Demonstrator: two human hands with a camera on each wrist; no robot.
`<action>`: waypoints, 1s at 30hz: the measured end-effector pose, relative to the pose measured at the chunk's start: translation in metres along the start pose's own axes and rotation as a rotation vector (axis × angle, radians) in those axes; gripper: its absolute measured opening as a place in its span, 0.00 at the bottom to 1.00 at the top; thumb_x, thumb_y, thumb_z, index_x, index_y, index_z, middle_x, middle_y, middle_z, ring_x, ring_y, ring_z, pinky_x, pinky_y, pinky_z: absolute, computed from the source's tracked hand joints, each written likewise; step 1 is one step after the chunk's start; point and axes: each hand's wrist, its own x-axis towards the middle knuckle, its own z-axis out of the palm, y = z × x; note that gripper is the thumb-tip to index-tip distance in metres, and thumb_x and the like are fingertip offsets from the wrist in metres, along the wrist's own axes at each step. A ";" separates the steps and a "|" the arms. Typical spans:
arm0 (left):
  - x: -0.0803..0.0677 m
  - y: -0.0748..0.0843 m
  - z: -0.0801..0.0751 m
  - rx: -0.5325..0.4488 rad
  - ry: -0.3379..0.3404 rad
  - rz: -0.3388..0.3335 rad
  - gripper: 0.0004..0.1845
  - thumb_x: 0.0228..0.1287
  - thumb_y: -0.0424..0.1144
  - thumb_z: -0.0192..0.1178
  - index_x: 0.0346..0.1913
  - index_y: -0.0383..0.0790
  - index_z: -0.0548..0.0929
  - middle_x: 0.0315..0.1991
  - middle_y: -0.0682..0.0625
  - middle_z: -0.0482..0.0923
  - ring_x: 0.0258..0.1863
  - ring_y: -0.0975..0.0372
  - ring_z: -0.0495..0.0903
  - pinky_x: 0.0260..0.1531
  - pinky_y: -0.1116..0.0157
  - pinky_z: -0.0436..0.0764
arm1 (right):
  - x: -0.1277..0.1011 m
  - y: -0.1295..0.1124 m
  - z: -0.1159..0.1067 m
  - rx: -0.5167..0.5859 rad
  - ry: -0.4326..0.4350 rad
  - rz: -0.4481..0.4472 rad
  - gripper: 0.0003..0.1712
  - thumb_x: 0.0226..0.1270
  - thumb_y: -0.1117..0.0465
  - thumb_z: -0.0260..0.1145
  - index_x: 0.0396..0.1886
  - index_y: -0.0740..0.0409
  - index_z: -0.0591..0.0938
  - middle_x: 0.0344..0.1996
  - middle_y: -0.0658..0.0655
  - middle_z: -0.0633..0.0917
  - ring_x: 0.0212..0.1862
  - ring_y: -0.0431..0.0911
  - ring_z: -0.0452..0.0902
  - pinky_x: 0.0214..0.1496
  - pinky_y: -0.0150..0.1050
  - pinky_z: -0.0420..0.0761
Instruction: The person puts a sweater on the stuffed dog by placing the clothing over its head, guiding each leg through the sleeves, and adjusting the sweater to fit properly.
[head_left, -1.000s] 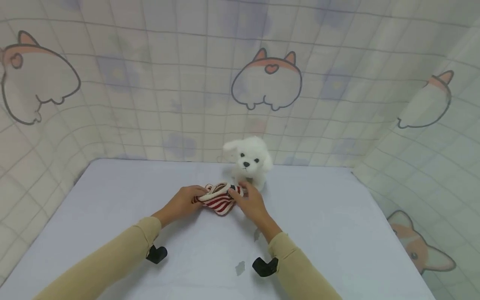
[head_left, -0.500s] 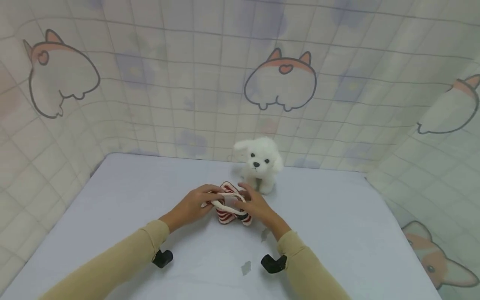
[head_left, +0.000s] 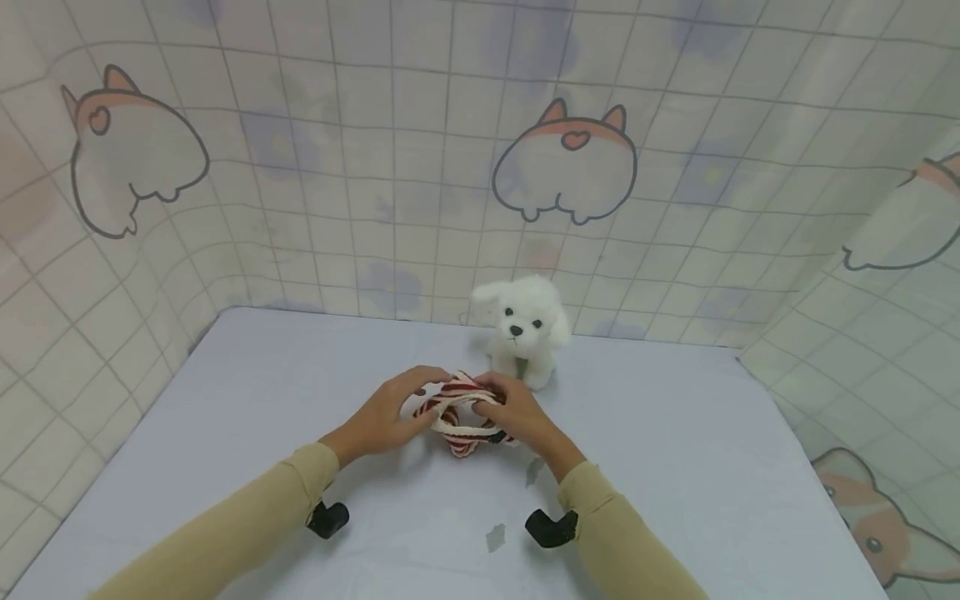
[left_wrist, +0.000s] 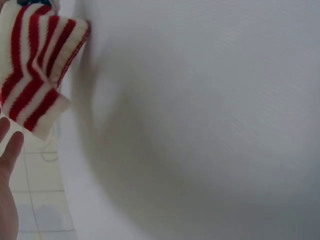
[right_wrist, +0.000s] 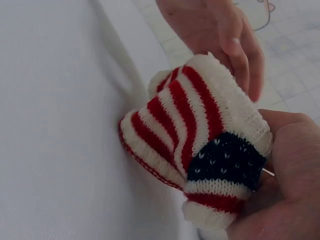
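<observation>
A small knitted sweater (head_left: pixel 459 414) with red and white stripes and a blue starred patch hangs just above the pale table (head_left: pixel 675 450), in front of a white plush dog (head_left: pixel 521 327). My left hand (head_left: pixel 423 393) grips the sweater's left side. My right hand (head_left: pixel 489 398) pinches its right side, and the cream ribbed opening is spread between them. In the right wrist view my right hand (right_wrist: pixel 272 172) holds the sweater (right_wrist: pixel 190 135) by the blue patch, and the left hand (right_wrist: pixel 240 55) touches its top. The left wrist view shows the striped knit (left_wrist: pixel 35 65) and one fingertip (left_wrist: pixel 11 145).
The plush dog sits upright at the back of the table, close behind my hands. A tiled cartoon-print cloth (head_left: pixel 375 167) walls the table in at the back and both sides. Two small grey marks (head_left: pixel 495 537) lie on the table near my right sleeve.
The sweater has been lifted off the table and turned. Its ribbed opening now faces up, spread wider between my hands, which have moved slightly nearer to me.
</observation>
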 end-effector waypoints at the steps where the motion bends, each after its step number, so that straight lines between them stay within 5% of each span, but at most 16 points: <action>1: 0.003 0.001 0.001 -0.004 -0.003 -0.017 0.27 0.64 0.40 0.62 0.66 0.45 0.71 0.64 0.51 0.73 0.64 0.58 0.72 0.54 0.55 0.80 | -0.002 -0.004 -0.001 0.000 -0.004 -0.014 0.17 0.65 0.65 0.63 0.54 0.57 0.79 0.46 0.60 0.84 0.40 0.50 0.81 0.38 0.40 0.84; 9: 0.017 0.006 0.012 -0.087 -0.094 -0.183 0.42 0.58 0.52 0.67 0.73 0.56 0.59 0.70 0.53 0.66 0.65 0.56 0.70 0.58 0.52 0.76 | -0.024 -0.040 -0.010 -0.044 -0.011 -0.096 0.20 0.64 0.67 0.63 0.56 0.64 0.77 0.48 0.63 0.83 0.39 0.39 0.76 0.40 0.34 0.80; 14: 0.023 0.005 0.019 -0.175 -0.100 -0.215 0.41 0.57 0.46 0.68 0.72 0.57 0.60 0.56 0.49 0.77 0.57 0.56 0.78 0.57 0.51 0.77 | -0.024 -0.030 -0.014 -0.019 -0.004 -0.100 0.20 0.64 0.64 0.63 0.57 0.60 0.77 0.50 0.61 0.83 0.41 0.39 0.77 0.40 0.35 0.81; 18: 0.029 0.006 0.018 -0.205 -0.077 -0.203 0.31 0.57 0.38 0.64 0.65 0.53 0.70 0.46 0.52 0.80 0.49 0.60 0.81 0.51 0.58 0.80 | -0.025 -0.020 -0.020 -0.046 0.018 -0.097 0.20 0.64 0.61 0.62 0.56 0.56 0.78 0.49 0.59 0.82 0.41 0.44 0.80 0.38 0.38 0.83; 26: 0.043 0.012 0.012 -0.211 -0.025 -0.150 0.17 0.56 0.31 0.60 0.49 0.48 0.82 0.43 0.52 0.83 0.35 0.62 0.78 0.32 0.68 0.79 | -0.036 -0.007 -0.034 -0.310 0.134 -0.024 0.20 0.57 0.61 0.66 0.52 0.50 0.80 0.46 0.53 0.83 0.41 0.46 0.77 0.31 0.36 0.80; 30: 0.047 0.010 0.015 -0.178 -0.003 -0.117 0.17 0.55 0.30 0.61 0.48 0.46 0.82 0.44 0.51 0.83 0.33 0.62 0.77 0.29 0.68 0.78 | -0.040 -0.002 -0.039 -0.596 0.135 -0.069 0.20 0.54 0.59 0.70 0.49 0.53 0.81 0.42 0.51 0.82 0.42 0.45 0.75 0.43 0.43 0.78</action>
